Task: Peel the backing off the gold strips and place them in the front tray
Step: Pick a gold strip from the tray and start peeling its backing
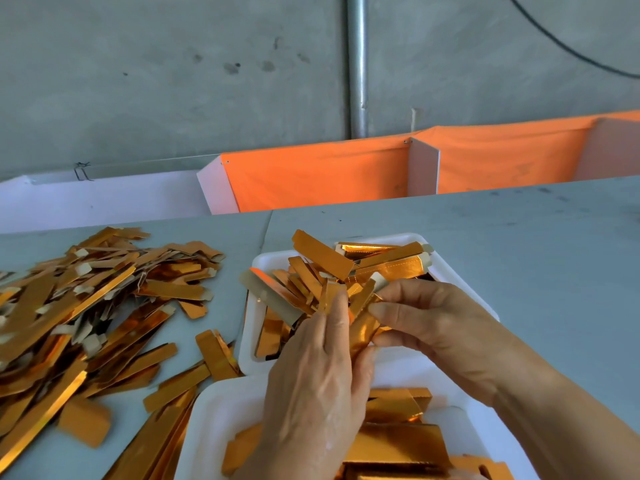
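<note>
Both hands meet over the gap between two white trays and share one gold strip (363,329). My left hand (318,382) grips its lower end between thumb and fingers. My right hand (433,327) pinches its upper end with thumb and forefinger. The front tray (214,410) lies nearest me with several flat gold pieces (398,441) in it, partly hidden by my left hand. The far tray (450,268) behind the hands is heaped with gold strips (322,254).
A large loose pile of gold strips and backing scraps (86,306) covers the grey table (519,237) at the left. Orange cloth bins (311,174) with white dividers stand behind the table's far edge. A metal pipe (356,64) runs up the concrete wall.
</note>
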The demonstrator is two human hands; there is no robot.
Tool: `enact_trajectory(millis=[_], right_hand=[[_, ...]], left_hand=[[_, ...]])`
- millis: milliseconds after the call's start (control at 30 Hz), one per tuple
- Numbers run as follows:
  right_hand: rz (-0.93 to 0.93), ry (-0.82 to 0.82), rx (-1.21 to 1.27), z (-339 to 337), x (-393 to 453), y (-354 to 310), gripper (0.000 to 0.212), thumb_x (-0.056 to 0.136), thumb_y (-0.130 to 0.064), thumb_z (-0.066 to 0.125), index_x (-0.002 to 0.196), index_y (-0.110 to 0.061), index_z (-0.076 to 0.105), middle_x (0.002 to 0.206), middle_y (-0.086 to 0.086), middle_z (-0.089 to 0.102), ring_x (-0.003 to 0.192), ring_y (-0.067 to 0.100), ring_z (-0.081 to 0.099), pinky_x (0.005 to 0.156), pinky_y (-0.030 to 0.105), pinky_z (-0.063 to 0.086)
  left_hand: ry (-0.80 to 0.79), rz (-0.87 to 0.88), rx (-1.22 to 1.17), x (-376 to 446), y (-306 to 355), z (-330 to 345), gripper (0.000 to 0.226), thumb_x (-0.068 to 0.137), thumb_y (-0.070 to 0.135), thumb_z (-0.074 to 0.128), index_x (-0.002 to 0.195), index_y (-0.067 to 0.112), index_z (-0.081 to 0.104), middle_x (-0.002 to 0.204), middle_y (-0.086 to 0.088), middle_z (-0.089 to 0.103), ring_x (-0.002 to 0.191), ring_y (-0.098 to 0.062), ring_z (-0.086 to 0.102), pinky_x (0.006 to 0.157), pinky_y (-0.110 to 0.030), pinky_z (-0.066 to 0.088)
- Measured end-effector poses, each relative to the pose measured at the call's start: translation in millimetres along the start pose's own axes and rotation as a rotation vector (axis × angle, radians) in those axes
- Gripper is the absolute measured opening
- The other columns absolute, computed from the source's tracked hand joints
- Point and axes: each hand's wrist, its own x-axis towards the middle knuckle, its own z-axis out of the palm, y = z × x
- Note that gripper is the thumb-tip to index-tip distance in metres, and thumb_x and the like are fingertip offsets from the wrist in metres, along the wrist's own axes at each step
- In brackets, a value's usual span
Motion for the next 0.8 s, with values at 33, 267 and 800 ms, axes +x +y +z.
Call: enact_trajectory(millis=[33, 267, 800], right_hand=[[0.001, -0.001, 0.006, -0.5, 0.0, 0.0, 0.015, 0.08, -0.02, 0.065, 0.083, -0.007, 0.073, 0.091, 0.016, 0.073, 0.089, 0.027, 0.07, 0.08, 0.03, 0.057], [-0.002, -0.009, -0.032, 1.0, -1.5, -0.4, 0.014, 0.085, -0.016, 0.063, 0.086, -0.004, 0.07, 0.089, 0.012, 0.073, 0.084, 0.019, 0.07, 0.07, 0.022, 0.054], [0.096, -0.169, -0.208, -4.6, -2.0, -3.3, 0.02, 0.083, -0.024, 0.064, 0.095, -0.01, 0.072, 0.097, 0.007, 0.072, 0.093, 0.016, 0.069, 0.076, 0.022, 0.053]], left_hand=[[-0.05, -0.007, -0.009, 1.2, 1.5, -2.5, 0.068, 0.085, 0.05, 0.035, 0.137, 0.007, 0.047, 0.099, 0.001, 0.068, 0.079, -0.012, 0.066, 0.061, -0.02, 0.052], [-0.076, 0.002, -0.009, 2.6, -4.1, 6.7, 0.071, 0.089, 0.06, 0.012, 0.146, 0.028, -0.016, 0.151, 0.017, 0.026, 0.125, 0.001, 0.042, 0.088, -0.008, 0.032], [-0.084, 0.057, -0.265, -0.3, -9.7, 3.2, 0.054, 0.096, 0.049, 0.026, 0.146, 0.035, 0.01, 0.138, 0.019, 0.043, 0.118, 0.001, 0.048, 0.096, -0.015, 0.042]])
